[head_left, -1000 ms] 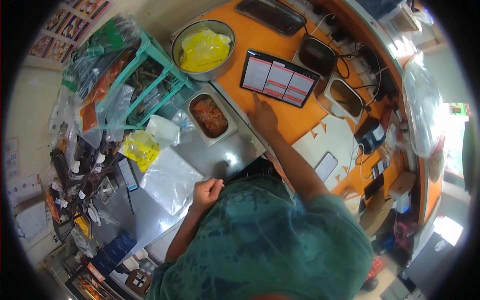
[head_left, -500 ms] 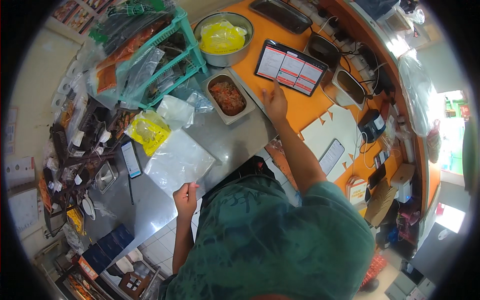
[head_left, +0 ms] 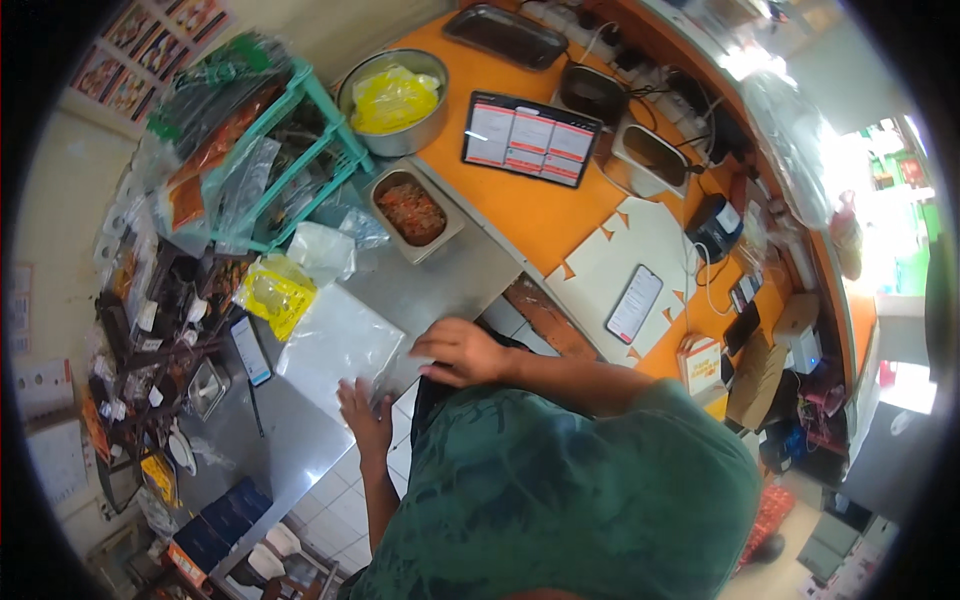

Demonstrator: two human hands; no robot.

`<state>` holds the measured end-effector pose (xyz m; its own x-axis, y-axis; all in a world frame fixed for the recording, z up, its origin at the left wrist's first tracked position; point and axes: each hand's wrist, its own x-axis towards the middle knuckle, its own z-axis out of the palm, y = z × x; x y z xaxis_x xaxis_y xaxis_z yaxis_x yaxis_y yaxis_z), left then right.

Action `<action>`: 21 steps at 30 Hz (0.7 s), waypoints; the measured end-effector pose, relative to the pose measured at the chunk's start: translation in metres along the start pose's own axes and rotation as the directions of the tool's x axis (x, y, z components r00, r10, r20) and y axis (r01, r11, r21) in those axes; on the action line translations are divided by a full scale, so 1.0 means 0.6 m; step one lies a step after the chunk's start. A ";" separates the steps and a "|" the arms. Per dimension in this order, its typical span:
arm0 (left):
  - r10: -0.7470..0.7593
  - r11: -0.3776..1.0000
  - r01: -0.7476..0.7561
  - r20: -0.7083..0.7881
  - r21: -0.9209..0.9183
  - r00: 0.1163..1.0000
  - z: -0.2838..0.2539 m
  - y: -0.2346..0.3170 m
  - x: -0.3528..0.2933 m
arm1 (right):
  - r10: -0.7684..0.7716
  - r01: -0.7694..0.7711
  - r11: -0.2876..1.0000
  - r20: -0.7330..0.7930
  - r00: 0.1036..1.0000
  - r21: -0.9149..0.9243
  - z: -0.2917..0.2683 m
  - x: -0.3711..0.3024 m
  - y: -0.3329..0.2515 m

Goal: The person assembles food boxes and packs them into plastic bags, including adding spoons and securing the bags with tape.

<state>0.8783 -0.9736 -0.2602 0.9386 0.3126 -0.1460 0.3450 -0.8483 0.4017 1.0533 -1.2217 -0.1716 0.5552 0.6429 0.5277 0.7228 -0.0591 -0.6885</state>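
Observation:
My left hand (head_left: 367, 418) is open, its fingers spread at the near edge of a stack of clear plastic bags (head_left: 335, 345) on the steel table. I cannot tell whether the fingertips press on the plastic. Just right of the bags hovers my right hand (head_left: 460, 352), holding nothing, with its fingers apart and pointing left. A yellow plastic bag (head_left: 275, 300) and smaller clear bags (head_left: 322, 250) lie beyond the stack. Farther back, a steel pan of reddish-brown minced food (head_left: 412, 213) stands near the orange counter. On that counter a tablet (head_left: 530, 138) shows red and white panels.
Left of the bags lies a phone (head_left: 250, 350). A teal rack (head_left: 325, 130) full of packages stands at the back left, beside a round steel pot (head_left: 392, 105). Another phone (head_left: 635, 303) rests on a white board (head_left: 610, 260) at right, near tangled cables.
My right hand has come back from the tablet to beside the clear bags. My left hand has opened from a closed shape and lies at the bags' edge. The whole view has shifted somewhat.

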 end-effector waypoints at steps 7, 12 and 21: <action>0.259 0.901 -0.291 -0.140 -0.321 0.956 -0.029 0.142 0.021 | -0.082 -0.413 0.757 -0.701 0.708 -0.506 -0.358 -0.069 0.031; 0.401 0.740 -0.382 -0.094 -0.554 0.911 0.015 0.257 0.052 | -0.307 -0.611 0.377 -0.717 0.626 -0.696 -0.716 -0.097 -0.008; 0.817 0.445 -0.647 -0.017 -0.619 0.577 0.015 0.644 0.160 | 0.054 -0.798 0.166 -0.803 0.594 -0.579 -1.059 -0.191 0.087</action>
<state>1.1015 -1.2751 -0.1270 0.8233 -0.5052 0.2588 -0.4550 -0.3148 0.8330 1.2887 -1.7837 0.0482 0.6987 -0.2347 0.6758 -0.0850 -0.9652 -0.2473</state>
